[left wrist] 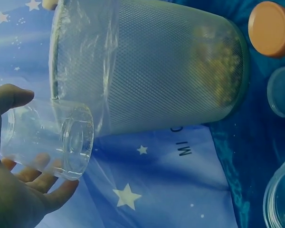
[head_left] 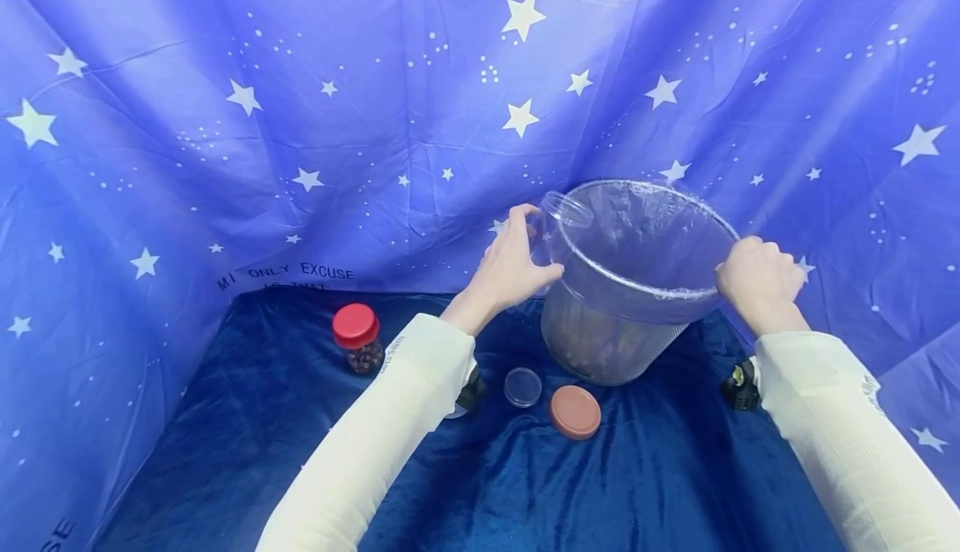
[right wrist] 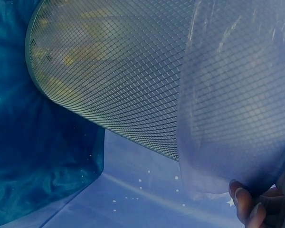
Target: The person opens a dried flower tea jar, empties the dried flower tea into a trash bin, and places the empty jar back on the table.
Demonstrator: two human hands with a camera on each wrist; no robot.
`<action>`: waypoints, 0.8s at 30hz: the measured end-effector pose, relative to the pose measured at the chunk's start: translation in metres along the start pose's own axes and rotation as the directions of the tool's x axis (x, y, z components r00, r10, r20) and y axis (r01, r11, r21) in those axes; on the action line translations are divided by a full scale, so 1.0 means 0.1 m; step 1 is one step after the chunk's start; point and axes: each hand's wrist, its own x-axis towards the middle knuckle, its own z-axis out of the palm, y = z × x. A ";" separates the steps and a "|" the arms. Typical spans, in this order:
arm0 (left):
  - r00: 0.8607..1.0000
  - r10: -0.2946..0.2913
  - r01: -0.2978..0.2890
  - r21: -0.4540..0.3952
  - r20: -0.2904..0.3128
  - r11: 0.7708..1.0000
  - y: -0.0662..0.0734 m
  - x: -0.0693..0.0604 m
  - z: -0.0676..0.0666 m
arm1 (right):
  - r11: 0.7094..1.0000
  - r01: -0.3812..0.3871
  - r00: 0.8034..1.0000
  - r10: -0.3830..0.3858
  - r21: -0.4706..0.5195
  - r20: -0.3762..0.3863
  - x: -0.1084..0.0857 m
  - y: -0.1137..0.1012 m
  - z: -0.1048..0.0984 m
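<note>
My left hand (head_left: pixel 510 262) holds a clear plastic jar (left wrist: pixel 47 137) on its side, thumb on one side and fingers on the other. One end of the jar lies against the rim of a mesh wastebasket (head_left: pixel 667 343), upright and lined with a clear plastic bag (left wrist: pixel 85 61). My right hand (head_left: pixel 761 277) grips the wastebasket's rim on the right side, over the folded bag edge. In the right wrist view, only part of that hand (right wrist: pixel 256 206) shows, beside the bag. Yellowish pieces (left wrist: pixel 223 71) show through the mesh near the bottom.
A red-lidded jar (head_left: pixel 356 339) with small brown contents stands at left. In front of the wastebasket lie a clear round disc (head_left: pixel 522 387) and an orange-pink lid (head_left: pixel 575 412). Another clear round container (left wrist: pixel 280 194) is partly hidden by the left wrist. Star-printed cloth hangs behind.
</note>
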 end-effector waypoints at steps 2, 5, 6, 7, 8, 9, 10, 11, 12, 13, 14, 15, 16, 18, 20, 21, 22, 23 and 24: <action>1.000 0.005 -0.005 -0.002 0.004 1.000 -0.02 0.00 -0.02 | 1.000 0.000 1.000 0.000 -0.002 0.000 0.00 0.01 0.00; 1.000 0.018 -0.018 -0.001 0.009 1.000 -0.05 0.00 -0.04 | 1.000 0.002 1.000 -0.002 -0.002 -0.002 0.01 0.02 0.00; 1.000 0.021 -0.021 0.000 0.010 1.000 -0.06 0.00 -0.05 | 1.000 0.004 1.000 -0.004 -0.001 -0.003 0.01 0.02 0.00; 1.000 0.026 -0.026 0.002 0.012 1.000 -0.07 0.00 -0.06 | 1.000 0.005 1.000 -0.005 0.000 -0.002 0.01 0.02 0.00; 0.999 0.030 -0.030 0.002 0.015 1.000 -0.07 0.00 -0.07 | 1.000 0.006 1.000 -0.006 0.001 -0.003 0.00 0.02 0.01; 0.999 0.033 -0.033 0.001 0.018 0.999 -0.08 0.00 -0.09 | 1.000 0.007 1.000 -0.007 0.004 -0.006 0.00 0.02 0.01; 0.999 0.036 -0.037 0.003 0.017 0.999 -0.09 0.00 -0.10 | 1.000 0.009 1.000 -0.009 0.005 -0.007 0.00 0.02 0.01; 0.999 0.039 -0.039 0.000 0.014 0.999 -0.10 0.00 -0.11 | 1.000 0.011 1.000 -0.011 0.006 -0.009 -0.01 0.02 0.01; 0.999 0.042 -0.042 0.001 0.011 0.999 -0.10 0.00 -0.12 | 1.000 0.012 1.000 -0.012 0.007 -0.010 -0.01 0.02 0.01; 0.999 0.048 -0.048 -0.002 0.006 0.999 -0.11 0.00 -0.13 | 1.000 0.013 1.000 -0.013 0.008 -0.013 -0.01 0.02 0.01; 0.999 0.051 -0.051 -0.006 0.000 0.999 -0.12 0.01 -0.14 | 1.000 0.013 1.000 -0.013 0.008 -0.015 -0.01 0.02 0.01; 0.999 0.054 -0.054 -0.009 -0.006 0.999 -0.13 0.01 -0.15 | 1.000 0.014 1.000 -0.014 0.008 -0.016 -0.02 0.02 0.02; 0.998 0.056 -0.056 -0.015 -0.014 0.998 -0.14 0.01 -0.16 | 1.000 0.014 1.000 -0.014 0.007 -0.016 -0.02 0.02 0.02; 0.998 0.059 -0.060 -0.026 -0.024 0.998 -0.17 0.01 -0.19 | 1.000 0.015 1.000 -0.014 0.006 -0.016 -0.02 0.02 0.02; 0.997 0.062 -0.063 -0.036 -0.034 0.997 -0.19 0.01 -0.21 | 1.000 0.015 1.000 -0.015 0.007 -0.014 -0.01 0.02 0.02; 0.997 0.065 -0.067 -0.037 -0.037 0.997 -0.21 0.01 -0.22 | 1.000 0.016 1.000 -0.016 0.009 -0.015 -0.01 0.02 0.01; 0.997 0.068 -0.069 -0.038 -0.042 0.997 -0.23 0.00 -0.24 | 1.000 0.018 1.000 -0.018 0.010 -0.017 -0.01 0.02 0.01; 0.997 0.070 -0.071 -0.033 -0.045 0.997 -0.25 0.00 -0.25 | 1.000 0.020 1.000 -0.020 0.012 -0.019 -0.01 0.02 0.01; 0.996 0.071 -0.072 -0.033 -0.048 0.997 -0.26 0.00 -0.26 | 1.000 0.022 1.000 -0.022 0.014 -0.021 -0.01 0.02 0.02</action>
